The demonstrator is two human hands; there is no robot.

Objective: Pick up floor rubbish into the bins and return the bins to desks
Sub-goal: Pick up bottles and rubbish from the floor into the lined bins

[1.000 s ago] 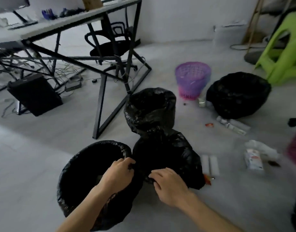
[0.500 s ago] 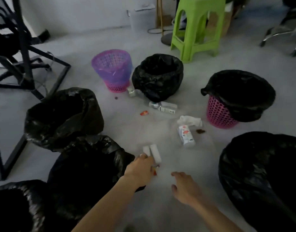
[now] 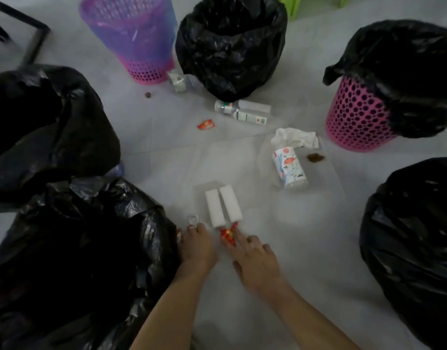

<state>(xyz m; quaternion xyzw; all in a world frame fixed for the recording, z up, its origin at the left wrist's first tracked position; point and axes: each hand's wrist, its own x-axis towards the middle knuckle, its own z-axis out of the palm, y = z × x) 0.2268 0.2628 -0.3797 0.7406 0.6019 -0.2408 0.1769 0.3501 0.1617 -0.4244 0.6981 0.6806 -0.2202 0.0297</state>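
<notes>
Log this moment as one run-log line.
phase: reaching floor rubbish | left hand: open, beside two white foam blocks | right hand: fingers at red-orange crumpled wrapper, grasp unclear | floor: printed white paper cup lying

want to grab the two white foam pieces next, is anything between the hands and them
Nothing blocks them. A red wrapper lies at the near ends of the foam pieces, under the right hand fingertips; the left hand is just beside them.

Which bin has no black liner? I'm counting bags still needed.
The purple basket at top left; every other bin wears a black bag.
</notes>
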